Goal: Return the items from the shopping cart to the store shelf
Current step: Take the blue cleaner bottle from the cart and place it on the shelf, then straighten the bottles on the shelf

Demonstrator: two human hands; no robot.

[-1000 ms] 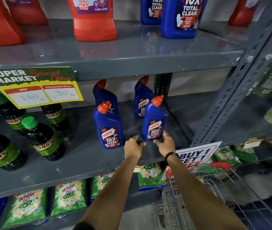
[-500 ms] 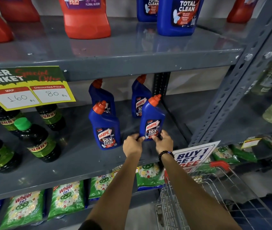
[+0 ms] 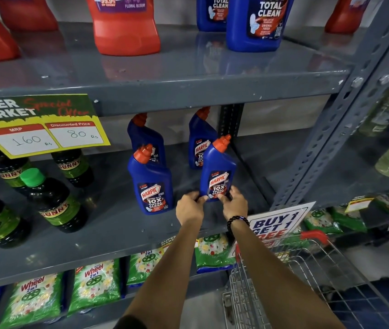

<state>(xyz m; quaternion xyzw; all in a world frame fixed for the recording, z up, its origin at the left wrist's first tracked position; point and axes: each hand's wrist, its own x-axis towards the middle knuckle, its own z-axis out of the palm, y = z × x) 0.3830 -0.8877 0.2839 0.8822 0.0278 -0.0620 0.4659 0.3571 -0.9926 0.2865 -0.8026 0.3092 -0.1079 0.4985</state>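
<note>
A blue Harpic bottle (image 3: 217, 169) with an orange cap stands on the grey middle shelf (image 3: 117, 233), tilted slightly right. My left hand (image 3: 189, 206) grips its bottom left corner and my right hand (image 3: 235, 203), with a dark bead bracelet on the wrist, grips its bottom right. Another Harpic bottle (image 3: 152, 184) stands just to the left, and two more (image 3: 200, 143) stand behind. The wire shopping cart (image 3: 307, 276) with a red handle sits at the lower right, below my right arm.
Dark Sunny bottles with green caps (image 3: 51, 200) fill the shelf's left side under a yellow price sign (image 3: 41, 129). Large red and blue bottles (image 3: 257, 22) stand on the shelf above. Green Wheel packets (image 3: 93, 286) lie below. A slotted steel upright (image 3: 326, 138) rises at right.
Both hands have closed in on the bottle's base; one second ago they were slightly apart below it. The bottle has stayed on the shelf, leaning a little more to the right.
</note>
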